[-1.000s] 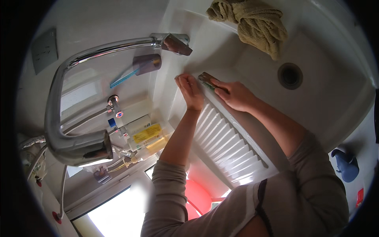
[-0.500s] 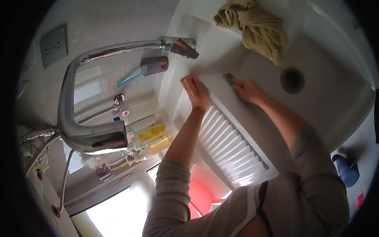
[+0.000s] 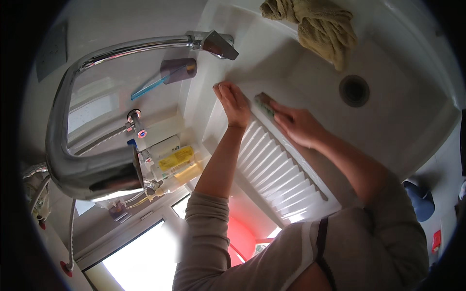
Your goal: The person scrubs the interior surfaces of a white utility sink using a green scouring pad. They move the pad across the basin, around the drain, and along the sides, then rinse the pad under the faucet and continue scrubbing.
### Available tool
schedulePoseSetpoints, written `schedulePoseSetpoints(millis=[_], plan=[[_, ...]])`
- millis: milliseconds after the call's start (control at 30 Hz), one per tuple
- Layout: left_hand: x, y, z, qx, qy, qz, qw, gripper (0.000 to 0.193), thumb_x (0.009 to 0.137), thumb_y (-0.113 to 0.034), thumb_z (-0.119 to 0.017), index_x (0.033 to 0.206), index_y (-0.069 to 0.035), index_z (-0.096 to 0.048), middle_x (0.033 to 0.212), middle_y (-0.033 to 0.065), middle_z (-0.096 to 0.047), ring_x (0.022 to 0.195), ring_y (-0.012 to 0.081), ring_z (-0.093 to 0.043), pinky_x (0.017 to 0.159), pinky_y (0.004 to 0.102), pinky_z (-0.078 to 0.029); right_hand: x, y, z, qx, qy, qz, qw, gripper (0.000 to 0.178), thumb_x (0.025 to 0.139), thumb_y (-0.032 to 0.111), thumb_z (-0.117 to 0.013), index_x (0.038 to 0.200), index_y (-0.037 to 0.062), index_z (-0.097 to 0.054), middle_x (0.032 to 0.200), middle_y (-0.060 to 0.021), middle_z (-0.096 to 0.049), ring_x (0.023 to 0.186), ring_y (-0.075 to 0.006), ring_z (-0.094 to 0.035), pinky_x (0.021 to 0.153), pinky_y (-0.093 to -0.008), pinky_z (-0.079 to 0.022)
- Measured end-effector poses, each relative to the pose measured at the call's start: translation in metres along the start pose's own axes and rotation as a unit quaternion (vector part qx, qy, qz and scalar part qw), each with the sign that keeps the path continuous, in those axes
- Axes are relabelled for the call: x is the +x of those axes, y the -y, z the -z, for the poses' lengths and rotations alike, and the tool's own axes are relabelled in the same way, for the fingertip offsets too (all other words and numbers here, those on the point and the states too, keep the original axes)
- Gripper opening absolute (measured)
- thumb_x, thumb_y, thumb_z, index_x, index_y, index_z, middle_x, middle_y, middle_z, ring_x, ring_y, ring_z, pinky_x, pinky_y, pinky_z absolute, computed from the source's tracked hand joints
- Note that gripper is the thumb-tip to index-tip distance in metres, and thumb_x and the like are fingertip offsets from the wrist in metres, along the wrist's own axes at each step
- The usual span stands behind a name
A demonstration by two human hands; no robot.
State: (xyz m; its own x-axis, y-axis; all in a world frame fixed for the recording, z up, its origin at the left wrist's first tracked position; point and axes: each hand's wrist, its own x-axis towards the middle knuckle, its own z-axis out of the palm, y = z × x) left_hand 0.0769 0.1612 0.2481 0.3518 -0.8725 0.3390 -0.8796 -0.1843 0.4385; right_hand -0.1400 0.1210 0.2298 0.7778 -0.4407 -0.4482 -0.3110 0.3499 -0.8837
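A white ribbed washboard (image 3: pixel 279 167) leans across the left side of a white laundry sink (image 3: pixel 378 131). My left hand (image 3: pixel 233 104) is at its far left corner, with the fingers bent over the edge. In my right hand (image 3: pixel 296 123) is a small scrubber (image 3: pixel 264 104), brownish on top with green along its side. It lies against the smooth margin of the board, just right of my left hand. Whether it is a brush or a sponge cannot be made out.
A tan towel (image 3: pixel 327 31) hangs over the sink's far rim, beyond the drain (image 3: pixel 354 90). A large chrome faucet (image 3: pixel 92 165) arches on the left. Behind it are a purple cup (image 3: pixel 179 70), a blue toothbrush-like stick (image 3: pixel 148 89) and a yellow-labelled bottle (image 3: pixel 175 157).
My right hand has slid the scrubber left and slightly nearer along the board's margin, closer to my left hand. The whole view has shifted a little; my left hand keeps its place on the board.
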Motion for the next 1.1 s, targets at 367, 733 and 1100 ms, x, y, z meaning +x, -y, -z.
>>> schedulePoseSetpoints(millis=[367,733,1100], plan=[[0.002,-0.008,-0.002,-0.005,0.002,-0.009,1.0,0.01,0.082,0.008,-0.04,0.088,0.001,-0.043,0.093,0.0159,-0.043,0.087,0.0318,-0.042,0.08,0.0404,-0.038,-0.014,-0.012,0.003,-0.037,-0.002,-0.018,0.999,0.043,0.096,0.036,-0.046,0.134,0.0156,-0.053,0.107,-0.0237,-0.065,0.098,-0.0354,-0.065,0.086,-0.0396,-0.05],[0.007,-0.006,-0.008,-0.027,-0.002,-0.013,1.0,0.005,0.088,0.001,-0.042,0.091,0.0,-0.046,0.095,0.0148,-0.044,0.088,0.0302,-0.042,0.08,0.039,-0.038,0.0,-0.022,0.004,-0.058,-0.034,0.04,0.997,0.043,0.097,0.033,-0.043,0.136,0.0155,-0.051,0.11,-0.021,-0.065,0.099,-0.0367,-0.064,0.086,-0.0411,-0.049],[0.005,-0.001,-0.007,-0.007,-0.004,-0.029,1.0,0.009,0.085,0.008,-0.043,0.089,0.0,-0.044,0.092,0.0149,-0.044,0.087,0.0311,-0.042,0.078,0.04,-0.038,-0.068,-0.002,0.003,-0.026,0.044,-0.022,0.998,0.042,0.099,0.029,-0.049,0.139,0.0153,-0.05,0.102,-0.0214,-0.068,0.085,-0.0163,-0.065,0.079,-0.0286,-0.049]])
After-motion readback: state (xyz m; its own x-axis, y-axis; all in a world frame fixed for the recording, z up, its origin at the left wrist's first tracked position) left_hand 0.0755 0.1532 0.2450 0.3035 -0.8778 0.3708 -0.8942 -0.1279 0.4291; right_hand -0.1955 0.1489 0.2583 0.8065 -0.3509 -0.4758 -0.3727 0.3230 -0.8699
